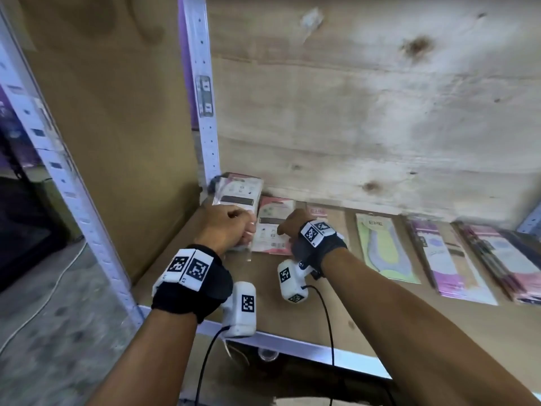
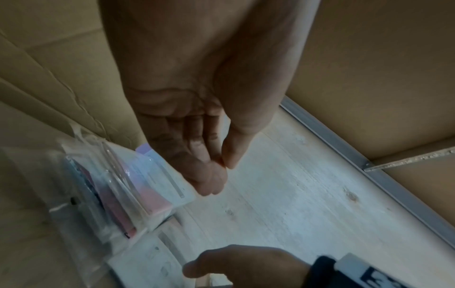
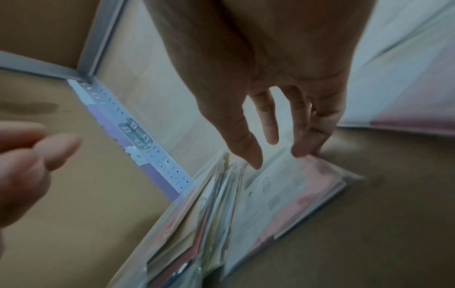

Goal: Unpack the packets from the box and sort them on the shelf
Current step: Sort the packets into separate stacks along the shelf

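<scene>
A stack of clear-wrapped packets [image 1: 238, 191] leans in the shelf's back left corner; the same stack [image 2: 138, 185] [image 3: 197, 214] looks fanned and tilted up close. Just right of it a pink and white packet [image 1: 270, 232] [image 3: 295, 191] lies flat on the shelf board [image 1: 263, 303]. My left hand [image 1: 234, 227] [image 2: 221, 171] hovers beside the stack, fingers loosely bent, thumb near the fingertips, nothing held. My right hand [image 1: 288, 227] [image 3: 278, 157] has its fingers spread, and the fingertips [image 3: 305, 152] press the pink packet's near end. The box is not in view.
More packets lie in a row to the right: a green and purple one [image 1: 383, 247], a purple and white one [image 1: 450, 259], and a pink stack [image 1: 503, 259]. A metal upright [image 1: 205, 112], a cardboard side wall [image 1: 117, 142] and a wooden back panel [image 1: 380, 112] enclose the shelf.
</scene>
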Tool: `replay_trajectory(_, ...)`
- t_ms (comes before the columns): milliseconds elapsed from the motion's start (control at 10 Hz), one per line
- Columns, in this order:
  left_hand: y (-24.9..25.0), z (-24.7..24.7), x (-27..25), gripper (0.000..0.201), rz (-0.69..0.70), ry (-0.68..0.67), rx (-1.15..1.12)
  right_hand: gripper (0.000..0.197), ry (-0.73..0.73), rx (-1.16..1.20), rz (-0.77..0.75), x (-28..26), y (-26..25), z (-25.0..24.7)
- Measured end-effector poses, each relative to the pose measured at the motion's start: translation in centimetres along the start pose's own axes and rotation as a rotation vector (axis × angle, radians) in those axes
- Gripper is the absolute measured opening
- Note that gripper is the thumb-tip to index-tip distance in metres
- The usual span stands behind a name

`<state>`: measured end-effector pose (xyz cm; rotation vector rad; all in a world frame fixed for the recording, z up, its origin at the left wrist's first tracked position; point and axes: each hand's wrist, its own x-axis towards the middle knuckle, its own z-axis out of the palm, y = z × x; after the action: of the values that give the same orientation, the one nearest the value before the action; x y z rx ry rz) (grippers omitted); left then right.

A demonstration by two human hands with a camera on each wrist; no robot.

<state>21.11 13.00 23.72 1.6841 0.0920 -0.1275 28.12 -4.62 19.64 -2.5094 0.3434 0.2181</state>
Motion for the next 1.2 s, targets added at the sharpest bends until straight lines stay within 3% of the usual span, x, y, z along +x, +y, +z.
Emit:
replay_trajectory(100,0.0,-0.2,0.2,0.015,0.003,-0.003,-0.011,0.067,-0.015,0.033,0.032,0.6,0.7,0.4)
replay_trajectory(200,-0.1,-0.6,0.7,0.012,0.018,0.026,0.001,0.075,-0.046,0.402,0.051,1.0,1.9,0.1)
replay_trajectory(300,-0.5,-0.3,1.2,0.014,0.007,0.041,-0.010,0.057,-0.065,0.530,0.037,0.7,2.1,-0.2)
replay_trajectory(400,-0.7,0.4,1.4,0.009,0.012,0.037,-0.046,0.038,0.007,0.632,0.005,-0.5,2.6,-1.0)
replay_trajectory(500,-0.5,1.6,1.3,0.029,-0.013,-0.020,-0.067,0.012,0.079,0.685,-0.049,-2.8,3.4,-2.9)
replay_trajectory(700,0.6,5.7,-0.4,0.034,-0.067,-0.195,-0.317,0.001,0.227,0.456,-0.299,-8.6,5.9,-7.4)
replay_trajectory(800,0.5,7.6,-0.8,0.059,-0.096,-0.273,-0.438,0.002,0.251,0.319,-0.409,-11.0,7.7,-8.8)
replay_trajectory(900,0.6,9.3,-1.1,0.067,-0.104,-0.323,-0.558,0.021,0.297,0.150,-0.532,-13.1,9.7,-9.6)
replay_trajectory(1000,0.4,10.9,-1.5,0.053,-0.128,-0.335,-0.594,0.036,0.246,-0.042,-0.586,-14.6,11.7,-10.1)
replay_trajectory(1100,-0.3,13.0,-1.8,0.026,-0.113,-0.283,-0.487,0.038,0.150,-0.010,-0.511,-15.6,14.3,-11.2)
replay_trajectory(1200,-0.8,15.0,-2.4,0.019,-0.100,-0.290,-0.419,0.031,0.186,0.182,-0.397,-16.1,17.2,-12.4)
